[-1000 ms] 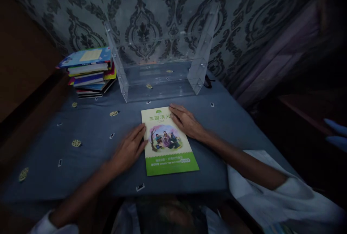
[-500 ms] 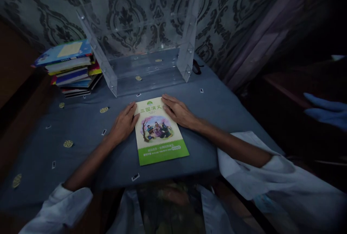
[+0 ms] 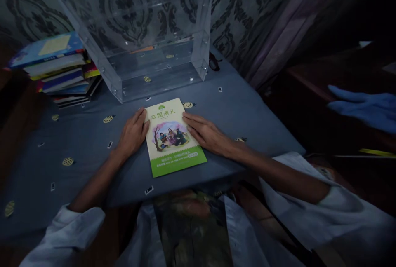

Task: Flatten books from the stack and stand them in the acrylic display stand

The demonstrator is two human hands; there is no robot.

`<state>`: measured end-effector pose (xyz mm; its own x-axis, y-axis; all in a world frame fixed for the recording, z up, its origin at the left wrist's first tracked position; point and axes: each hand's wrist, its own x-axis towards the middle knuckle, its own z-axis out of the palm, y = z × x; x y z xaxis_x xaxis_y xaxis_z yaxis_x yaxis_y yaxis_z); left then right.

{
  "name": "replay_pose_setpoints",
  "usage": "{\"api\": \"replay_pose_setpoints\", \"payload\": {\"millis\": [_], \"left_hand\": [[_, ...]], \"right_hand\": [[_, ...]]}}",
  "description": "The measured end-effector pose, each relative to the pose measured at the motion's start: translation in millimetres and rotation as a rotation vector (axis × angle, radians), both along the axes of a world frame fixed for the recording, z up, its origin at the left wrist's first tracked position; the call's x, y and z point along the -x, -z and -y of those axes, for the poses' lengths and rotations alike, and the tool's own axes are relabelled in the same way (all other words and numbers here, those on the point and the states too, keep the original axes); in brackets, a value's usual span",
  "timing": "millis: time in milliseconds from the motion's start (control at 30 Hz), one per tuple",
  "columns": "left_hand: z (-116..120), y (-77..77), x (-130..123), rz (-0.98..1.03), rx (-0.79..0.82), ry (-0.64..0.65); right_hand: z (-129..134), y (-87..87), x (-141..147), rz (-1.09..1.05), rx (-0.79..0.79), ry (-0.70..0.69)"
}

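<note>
The 三国演义 paperback (image 3: 170, 141) lies cover up on the cloth-covered desk (image 3: 238, 110), between the two hands. Its long axis runs from about 5 to 11 o'clock, nearer the upright line than the sideways one, with the title end away from the person. From the left hand (image 3: 133, 132) the book is at 3 o'clock; from the right hand (image 3: 208, 134) it is at 9 o'clock. Neither hand is nearer, since both touch its long edges, towards the title end. In each grip the fingers lie close together, the thumb along the book's side; whether either one pinches the cover or reaches underneath I cannot tell. The clear acrylic rack (image 3: 161, 80) stands apart, past the title end at 11 to 12 o'clock, and the book stack (image 3: 63, 71) at 10 o'clock.
</note>
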<state>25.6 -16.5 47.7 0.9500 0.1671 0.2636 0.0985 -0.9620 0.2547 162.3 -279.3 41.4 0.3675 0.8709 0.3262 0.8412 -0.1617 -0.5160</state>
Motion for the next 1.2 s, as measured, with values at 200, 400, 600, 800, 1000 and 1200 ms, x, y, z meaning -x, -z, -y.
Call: {"api": "replay_pose_setpoints", "payload": {"millis": [200, 400, 600, 800, 1000, 1200], "left_hand": [[0.2, 1.3, 0.5, 0.023, 0.004, 0.002], [0.1, -0.3, 0.6, 0.018, 0.006, 0.001], [0.6, -1.8, 0.8, 0.0, 0.0, 0.001], [-2.5, -0.8, -1.7, 0.014, -0.029, 0.049], [-0.5, -6.7, -22.6, -0.097, -0.088, 0.148], [21.1, -7.4, -52.7, -0.155, -0.141, 0.261]], "right_hand": [[32.1, -5.2, 31.8, -0.008, -0.027, -0.01], [64.0, -9.0, 67.8, 0.04, -0.037, -0.04], [80.9, -10.1, 94.3, 0.056, -0.052, 0.002], [82.2, -11.5, 96.9, 0.115, -0.064, 0.018], [79.2, -6.5, 94.3, 0.18, -0.117, 0.036], [77.5, -3.6, 92.4, 0.216, -0.059, 0.046]]}}
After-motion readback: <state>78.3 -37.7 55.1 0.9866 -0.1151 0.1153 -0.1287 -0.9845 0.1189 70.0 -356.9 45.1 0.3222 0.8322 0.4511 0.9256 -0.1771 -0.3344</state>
